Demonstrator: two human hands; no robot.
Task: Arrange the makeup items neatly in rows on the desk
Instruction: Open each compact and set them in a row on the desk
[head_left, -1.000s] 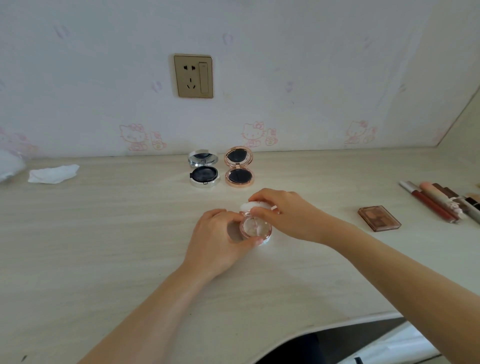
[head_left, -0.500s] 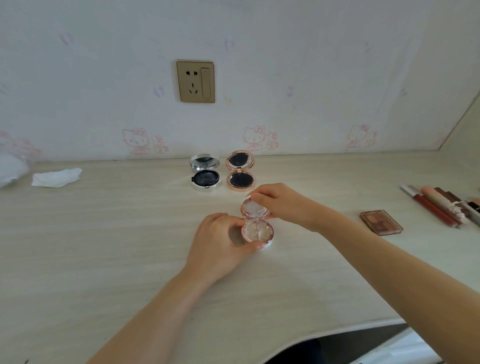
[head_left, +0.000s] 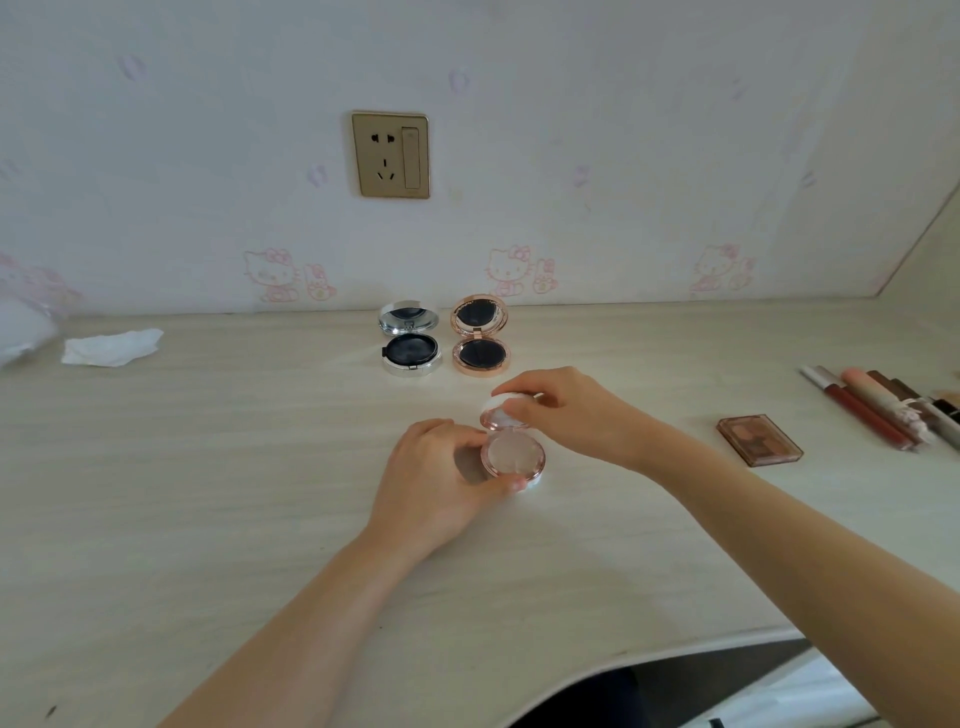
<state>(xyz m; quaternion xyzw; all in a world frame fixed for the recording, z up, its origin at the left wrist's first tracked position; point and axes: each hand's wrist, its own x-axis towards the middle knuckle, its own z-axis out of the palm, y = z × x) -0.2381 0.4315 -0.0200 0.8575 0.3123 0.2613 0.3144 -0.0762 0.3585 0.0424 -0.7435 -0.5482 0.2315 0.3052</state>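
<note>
Sitting mid-desk (head_left: 208, 493): a pink round compact (head_left: 514, 453), open, its base flat on the wood and its lid tilted up toward the wall. The left hand (head_left: 436, 483) is gripping the base, fingers and thumb curled round its rim. The right hand (head_left: 566, 410) is pinching the lid's top edge, fingers curled over it.

Standing near the wall, side by side and just apart: a silver compact (head_left: 410, 340) and a rose-gold compact (head_left: 480, 335), both open, dark pans showing.

Lying to the right, well apart from the hands: a brown eyeshadow palette (head_left: 759, 439); beyond it, a cluster of lip tubes (head_left: 878, 410) is lying at the desk's right edge.

A crumpled tissue (head_left: 111, 347) is lying far left.
</note>
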